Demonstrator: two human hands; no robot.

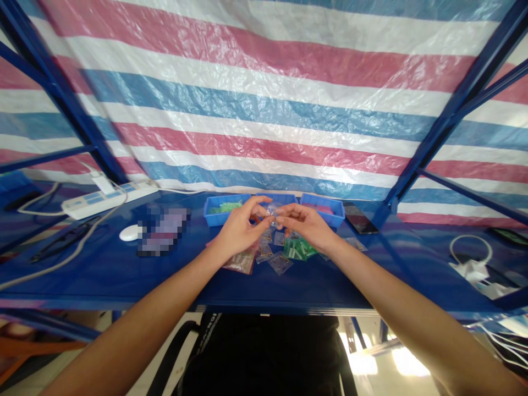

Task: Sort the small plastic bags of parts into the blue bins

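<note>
Between my two hands is a small clear plastic bag (pixel 272 210), raised above the blue table. My left hand (pixel 247 225) pinches its left side with thumb and fingers. From the right, the fingertips of my right hand (pixel 303 220) close on its other side. What the bag holds is too small to make out. Below lie several small clear bags (pixel 280 263), a heap of green packets (pixel 300 249) under my right hand, and a reddish clear pack (pixel 242 261) under my left wrist.
Three blue bins (pixel 214 220) stand in a row behind my hands, the left one with green pieces. A phone (pixel 360 218) lies to the right. Leftward are a blurred-out item (pixel 165 231), a white mouse (pixel 131 232) and a power strip (pixel 109 199). A white cable loop (pixel 471 250) sits far right.
</note>
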